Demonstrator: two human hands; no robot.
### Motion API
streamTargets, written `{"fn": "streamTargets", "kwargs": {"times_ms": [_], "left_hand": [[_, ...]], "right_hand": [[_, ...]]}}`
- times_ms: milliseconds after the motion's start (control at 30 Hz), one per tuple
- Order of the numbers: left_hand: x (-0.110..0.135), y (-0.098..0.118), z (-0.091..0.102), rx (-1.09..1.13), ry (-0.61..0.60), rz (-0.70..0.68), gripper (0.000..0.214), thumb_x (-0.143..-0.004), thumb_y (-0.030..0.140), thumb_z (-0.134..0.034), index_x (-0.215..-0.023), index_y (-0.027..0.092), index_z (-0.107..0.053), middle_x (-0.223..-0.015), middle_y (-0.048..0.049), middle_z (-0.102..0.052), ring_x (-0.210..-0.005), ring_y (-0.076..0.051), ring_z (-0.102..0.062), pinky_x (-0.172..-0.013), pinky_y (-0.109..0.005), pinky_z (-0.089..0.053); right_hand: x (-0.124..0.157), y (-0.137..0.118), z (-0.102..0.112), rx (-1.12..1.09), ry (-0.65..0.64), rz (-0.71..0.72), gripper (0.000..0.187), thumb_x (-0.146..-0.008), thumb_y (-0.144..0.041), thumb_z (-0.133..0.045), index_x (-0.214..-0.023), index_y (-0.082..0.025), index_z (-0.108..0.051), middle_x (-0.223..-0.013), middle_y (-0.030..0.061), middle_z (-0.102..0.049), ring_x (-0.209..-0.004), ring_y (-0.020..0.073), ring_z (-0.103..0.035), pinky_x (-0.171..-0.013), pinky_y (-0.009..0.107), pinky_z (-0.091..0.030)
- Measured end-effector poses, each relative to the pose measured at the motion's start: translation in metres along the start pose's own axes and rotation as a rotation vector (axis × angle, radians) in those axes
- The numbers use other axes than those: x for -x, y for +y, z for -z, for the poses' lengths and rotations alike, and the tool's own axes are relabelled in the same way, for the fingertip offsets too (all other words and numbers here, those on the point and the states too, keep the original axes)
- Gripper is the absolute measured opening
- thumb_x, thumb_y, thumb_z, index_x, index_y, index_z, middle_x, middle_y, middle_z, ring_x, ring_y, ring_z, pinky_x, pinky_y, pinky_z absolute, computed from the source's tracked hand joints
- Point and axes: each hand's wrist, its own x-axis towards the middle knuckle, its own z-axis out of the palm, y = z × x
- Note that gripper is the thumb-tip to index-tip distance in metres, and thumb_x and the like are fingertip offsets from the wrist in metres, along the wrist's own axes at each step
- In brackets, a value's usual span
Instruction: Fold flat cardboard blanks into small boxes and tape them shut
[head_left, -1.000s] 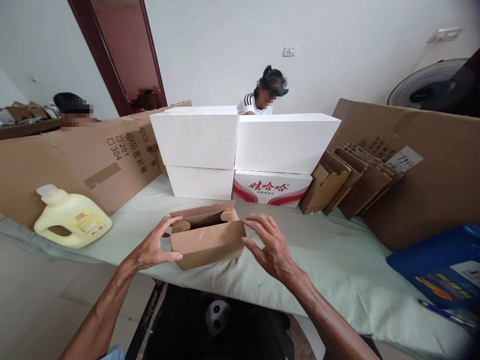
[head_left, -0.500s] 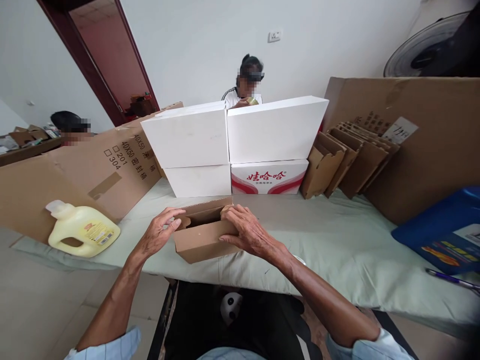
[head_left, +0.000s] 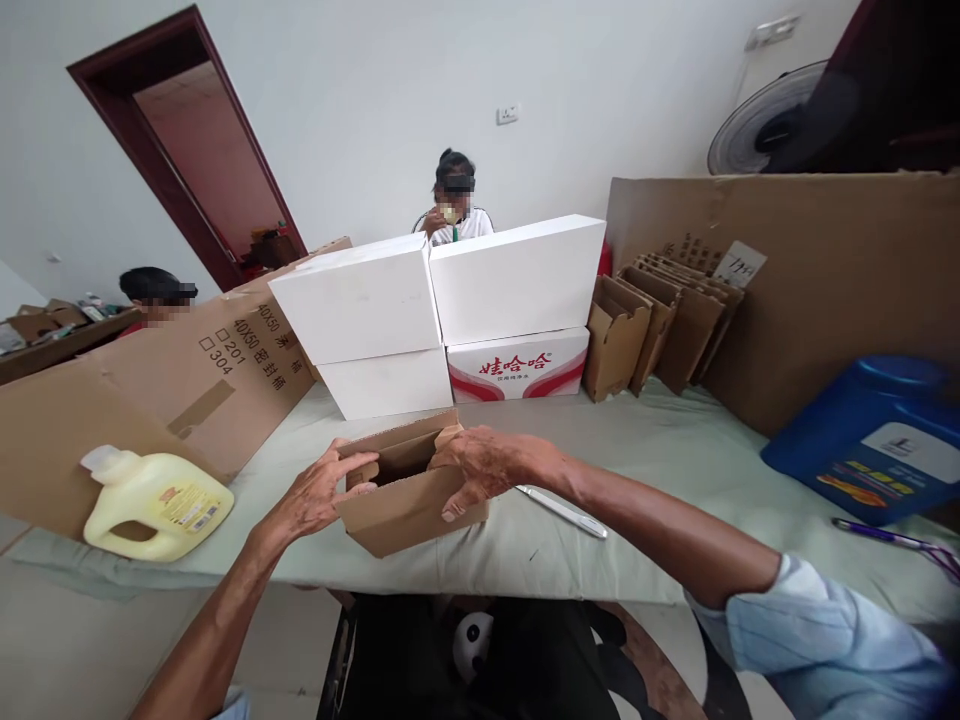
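The right hand (head_left: 487, 462) pinches the right end of a small open cardboard box (head_left: 412, 512), its thumb pressed flat on the front outer wall and its fingers hooked over the rim toward the inside. The left hand (head_left: 319, 490) is at the opposite end, fingers reaching over the rim there; whether they squeeze the cardboard or merely rest against it cannot be told from this angle. The box sits near the front edge of a table covered with a pale green cloth (head_left: 637, 560), its mouth upward and its interior dark.

Just right of the box, a slim white tool (head_left: 568, 513) lies on the cloth, partly hidden by the right forearm. Behind the box, plain white boxes (head_left: 360, 310) and a white carton with red print (head_left: 517, 370) form a two-tier stack. To its right, several folded brown cartons (head_left: 615, 340) lean in a row against a large cardboard panel (head_left: 825, 290). A blue container (head_left: 862, 440) stands in front of that panel, with a purple pen (head_left: 885, 535) before it. On the left, a pale yellow jug (head_left: 169, 505) rests before a large printed carton (head_left: 180, 380). Beyond the stack, a co-worker in a white top (head_left: 476, 225) raises a small yellowish object (head_left: 449, 214).
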Motion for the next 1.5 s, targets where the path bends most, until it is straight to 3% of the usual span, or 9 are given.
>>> {"fn": "streamTargets", "kwargs": {"times_ms": [67,200,400,600,767,1000,1200,1333,1500], "left_hand": [[-0.005,0.003,0.001,-0.045,-0.044,-0.031,0.066,-0.099,0.078,-0.053,-0.147,0.037,-0.072,-0.140,-0.0094,-0.075,-0.162,-0.043,-0.040,-0.122,-0.056,-0.050],[-0.009,0.018,0.007,-0.057,-0.088,-0.105,0.051,-0.105,0.069,-0.048,-0.126,0.034,-0.077,-0.121,-0.0051,-0.080,-0.133,-0.034,-0.066,-0.119,-0.049,-0.052],[0.000,0.010,0.010,0.127,-0.040,-0.111,0.041,-0.103,0.063,-0.057,-0.120,0.029,-0.074,-0.113,-0.0062,-0.076,-0.101,-0.027,-0.068,-0.089,-0.039,-0.060],[0.002,-0.030,0.003,0.581,-0.043,-0.166,0.075,-0.074,0.058,-0.096,-0.137,0.032,-0.063,-0.124,-0.0074,-0.067,-0.113,-0.028,-0.068,-0.103,-0.044,-0.061],[0.002,-0.035,-0.006,0.651,0.060,-0.142,0.094,-0.056,0.050,-0.108,-0.134,0.032,-0.058,-0.128,-0.0082,-0.066,-0.120,-0.032,-0.070,-0.110,-0.049,-0.059],[0.002,-0.041,-0.031,0.654,0.477,-0.040,0.092,-0.057,0.050,-0.107,-0.128,0.030,-0.052,-0.138,-0.0083,-0.062,-0.125,-0.030,-0.067,-0.107,-0.046,-0.058],[-0.007,-0.040,-0.045,0.598,0.772,0.060,0.087,-0.057,0.051,-0.102,-0.124,0.028,-0.052,-0.129,-0.0066,-0.064,-0.121,-0.028,-0.067,-0.110,-0.049,-0.056],[-0.013,-0.032,-0.046,0.562,0.869,0.137,0.081,-0.060,0.054,-0.099,-0.120,0.027,-0.052,-0.120,-0.0056,-0.067,-0.112,-0.027,-0.070,-0.102,-0.047,-0.060],[-0.013,-0.023,-0.043,0.527,0.924,0.178,0.087,-0.062,0.056,-0.098,-0.128,0.027,-0.050,-0.122,-0.0083,-0.071,-0.111,-0.029,-0.073,-0.097,-0.045,-0.061]], "right_hand": [[-0.009,-0.005,0.007,0.087,-0.090,-0.023,0.060,-0.082,-0.067,-0.088,-0.121,-0.021,-0.083,-0.111,0.0092,-0.077,-0.110,0.0313,-0.071,-0.083,0.035,-0.051],[-0.017,-0.011,0.008,0.233,-0.123,0.004,0.048,-0.083,-0.060,-0.090,-0.106,-0.018,-0.082,-0.100,0.0073,-0.077,-0.102,0.0284,-0.070,-0.079,0.034,-0.046],[0.005,0.008,-0.014,0.269,0.242,0.129,0.032,-0.087,-0.039,-0.091,-0.104,-0.020,-0.071,-0.110,0.0065,-0.071,-0.090,0.0213,-0.062,-0.066,0.032,-0.038],[0.027,0.031,-0.032,-0.064,0.599,0.172,0.045,-0.092,-0.054,-0.088,-0.100,-0.023,-0.057,-0.099,-0.0011,-0.059,-0.080,0.0158,-0.050,-0.070,0.030,-0.039],[0.026,0.041,-0.063,-0.250,0.746,0.182,0.042,-0.101,-0.060,-0.076,-0.106,-0.023,-0.057,-0.107,0.0038,-0.061,-0.091,0.0194,-0.055,-0.077,0.032,-0.045],[0.022,0.044,-0.084,-0.415,0.920,0.290,0.022,-0.104,-0.039,-0.075,-0.111,-0.024,-0.060,-0.118,0.0094,-0.065,-0.113,0.0248,-0.065,-0.097,0.039,-0.054],[0.014,0.037,-0.095,-0.431,1.014,0.136,0.027,-0.101,-0.030,-0.070,-0.127,-0.026,-0.064,-0.140,0.0146,-0.065,-0.115,0.0262,-0.068,-0.095,0.042,-0.060],[0.006,0.041,-0.105,-0.661,0.937,0.026,0.066,-0.097,-0.042,-0.076,-0.158,-0.027,-0.053,-0.132,0.0114,-0.075,-0.099,0.0236,-0.072,-0.089,0.040,-0.063],[0.000,0.053,-0.114,-0.991,0.636,-0.038,0.052,-0.090,-0.067,-0.080,-0.108,-0.019,-0.084,-0.105,0.0093,-0.083,-0.102,0.0308,-0.077,-0.089,0.041,-0.065]]}}
